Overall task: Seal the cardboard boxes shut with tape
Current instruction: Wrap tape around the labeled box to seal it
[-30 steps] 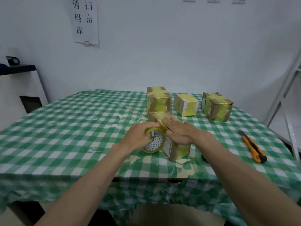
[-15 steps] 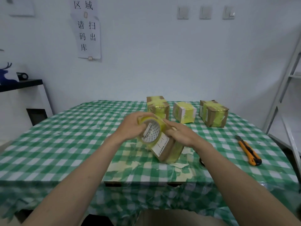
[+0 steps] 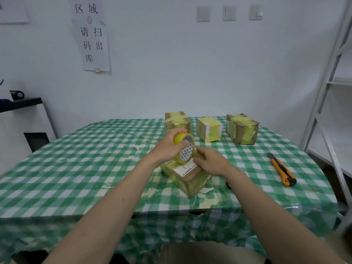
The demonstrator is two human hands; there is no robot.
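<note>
1. Head view: three cardboard boxes at the counter's far side, one (image 3: 177, 121), another (image 3: 209, 129) and a third (image 3: 242, 129), already wear yellow tape.
2. The fourth box (image 3: 187, 175) lies near the front edge, partly wrapped, probably unfinished.
3. The left hand (image 3: 168, 146) has its grip clamped on the yellow tape roll (image 3: 185, 147) over that box.
4. The right hand (image 3: 210, 161) rests on the box, grip apart.

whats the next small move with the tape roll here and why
Probably draw the tape roll down across the near box while the right hand keeps the box pinned. The left hand grips the roll just above the box's label side and the right hand presses on the box's far edge, so a strip looks started. The utility knife lies apart to the right, for cutting later.
</note>
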